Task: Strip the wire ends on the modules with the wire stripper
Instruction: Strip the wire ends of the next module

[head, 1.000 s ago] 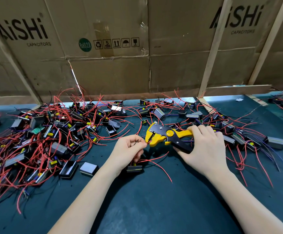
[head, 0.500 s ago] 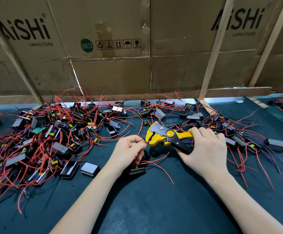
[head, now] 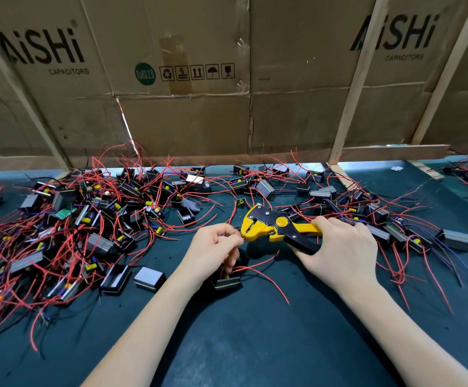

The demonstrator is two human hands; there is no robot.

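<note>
My right hand [head: 342,252] grips the handles of a yellow and black wire stripper [head: 272,227], its jaws pointing left. My left hand [head: 213,250] pinches a thin red wire [head: 242,238] whose end sits at the stripper's jaws. That wire runs down to a small black module [head: 226,282] lying on the mat just under my left hand, with another red lead [head: 269,280] trailing to the right. A big heap of black modules with red wires [head: 68,224] fills the left side of the mat.
More modules with red and dark wires [head: 389,227] lie right of the stripper. The dark green mat [head: 241,344] covers the bench. Cardboard boxes [head: 185,79] and wooden slats [head: 358,79] wall off the back. Two loose modules [head: 132,277] sit left of my forearm.
My hands and the stripper stay almost in place. My left hand has brought the red wire end up to the stripper's jaws; the module under it shifted slightly.
</note>
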